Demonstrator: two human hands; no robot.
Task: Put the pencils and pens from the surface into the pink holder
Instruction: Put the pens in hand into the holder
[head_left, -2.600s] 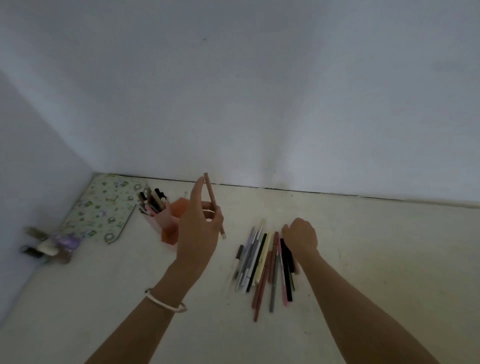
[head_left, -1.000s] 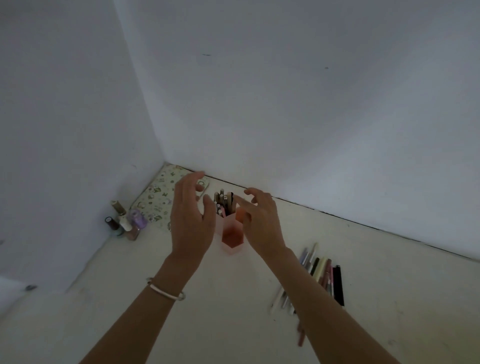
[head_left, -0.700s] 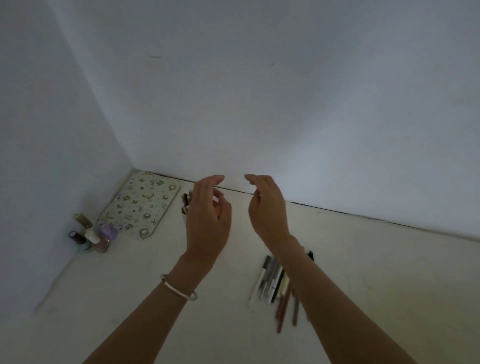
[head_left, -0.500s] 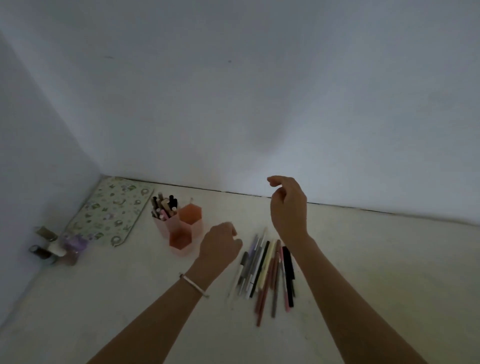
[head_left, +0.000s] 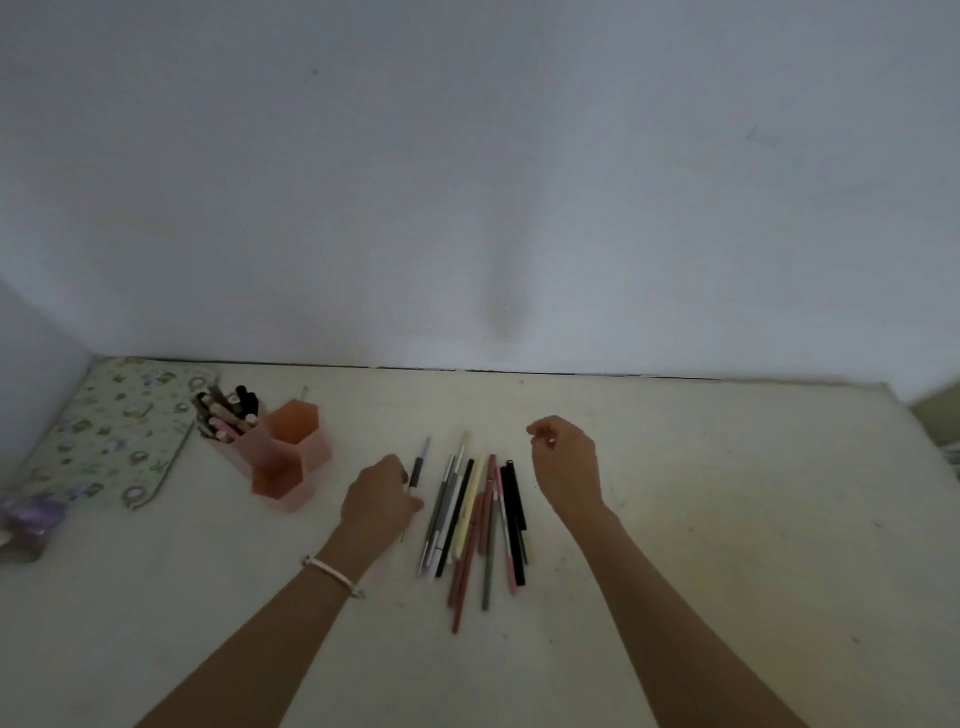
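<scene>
Head camera looks down on a pale surface (head_left: 675, 519) where the row of pens and pencils (head_left: 475, 519) lies fanned out between the two forearms, all roughly parallel and pointing away from the person, some overlapping at their near ends. The pink holder (head_left: 283, 457) stands well to their left, a cluster of hexagonal cups; its rear cup is already bristling with pens, while the front cups look empty or nearly so. These are light, stiff, slim sticks, likely smooth-barrelled and apt to roll or skid, so a pinch near the middle of the barrel between thumb and fingertips looks the sensible hold, lifting one clear of its neighbours rather than dragging it across them. And the left hand (head_left: 379, 501) is down at the job: knuckles up, fingers curled, wrist low, closing on the thin dark-gripped pen (head_left: 414, 478) that lies apart at the left edge of the row. It seems to have the barrel pinched, though whether the pen is off the surface cannot be told from here. A pale bracelet (head_left: 332, 571) sits on that wrist. The right hand (head_left: 563, 467) hovers just right of the row, raised, fingers loosely curled with thumb and forefinger nearly meeting, holding nothing. A patterned pouch (head_left: 114, 441) lies by the left wall.
</scene>
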